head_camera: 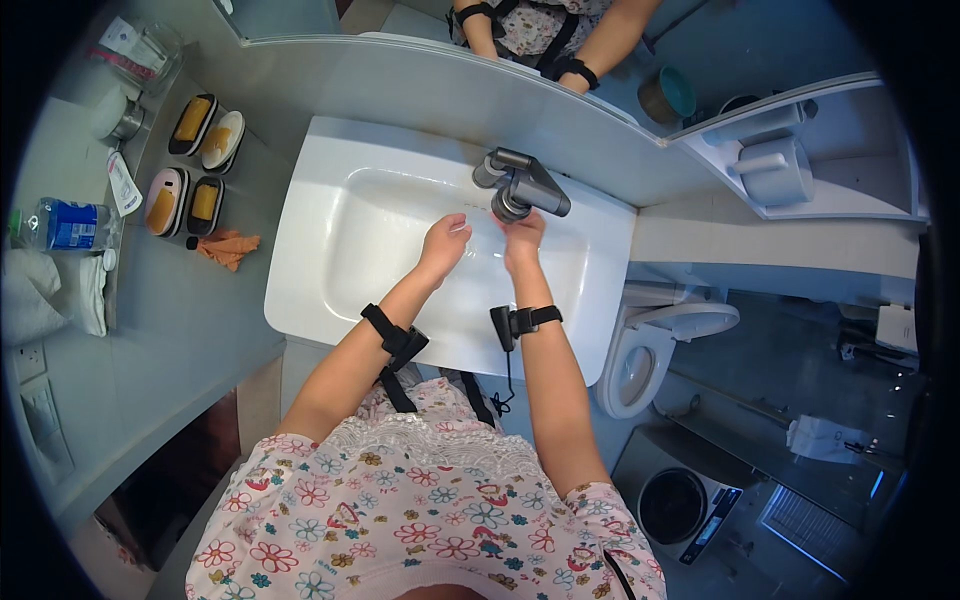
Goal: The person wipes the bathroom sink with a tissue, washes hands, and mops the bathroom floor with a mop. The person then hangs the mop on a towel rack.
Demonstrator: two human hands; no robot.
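Over the white washbasin (360, 247) I see both my hands. My right hand (523, 238) is under the round outlet of the dark grey faucet (529, 187), partly hidden by it; whether its fingers touch the outlet cannot be told. To its left, my left hand (446, 244) is held above the bowl, with its fingers loosely bent and nothing in it. Small glints, perhaps water, show in the bowl between the hands. Each forearm wears a black strap with a small device. A mirror (420, 22) behind the basin reflects the forearms.
Several soap dishes (204, 206) with yellow bars and an orange cloth (229, 249) lie on the left counter. A plastic bottle (71, 223) lies beyond them. At right are an open shelf with a white mug (776, 171), a toilet (637, 371) and a front-loading washing machine (673, 506).
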